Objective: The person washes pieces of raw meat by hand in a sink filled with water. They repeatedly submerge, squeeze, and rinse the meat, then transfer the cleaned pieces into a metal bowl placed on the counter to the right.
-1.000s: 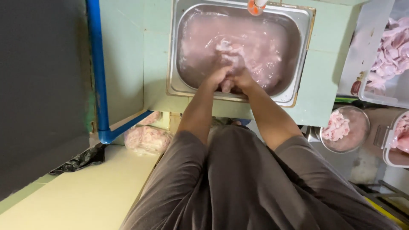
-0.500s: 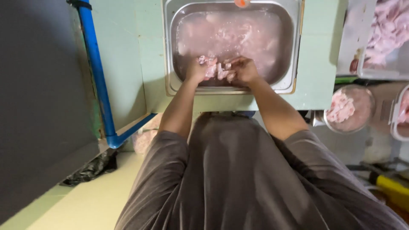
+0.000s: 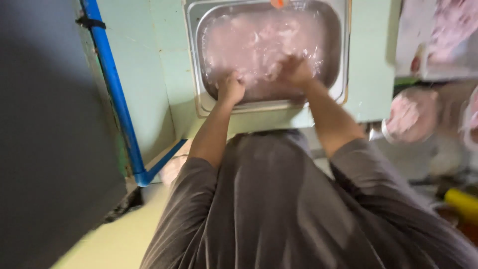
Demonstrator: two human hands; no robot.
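both hands down in a sink full of raw meat

while the person leans over the counter, both hands are inside the steel sink [image 3: 199, 60], which is set in a pale green counter [image 3: 371, 65]. the sink holds pink raw meat pieces [image 3: 264, 42] in cloudy water. the left hand [image 3: 231, 88] is at the near left side of the basin, with the fingers curled in like a loose fist; it touches the meat, but i cannot tell if some piece is really held inside it. the right hand [image 3: 297, 70] is more to the middle, a little further from the body, pressed down into the meat. its fingers are blurred and partly under the water, so how far they are open is not clear. the two hands are apart from each other.

on the left a blue pipe [image 3: 110, 84] goes down along the green wall and bends near the floor. on the right, just beside the counter, is a round bowl of pink meat [image 3: 411, 114], and above it a tray with more meat [image 3: 448, 30]. a yellow object [image 3: 460, 201] is at the lower right edge.
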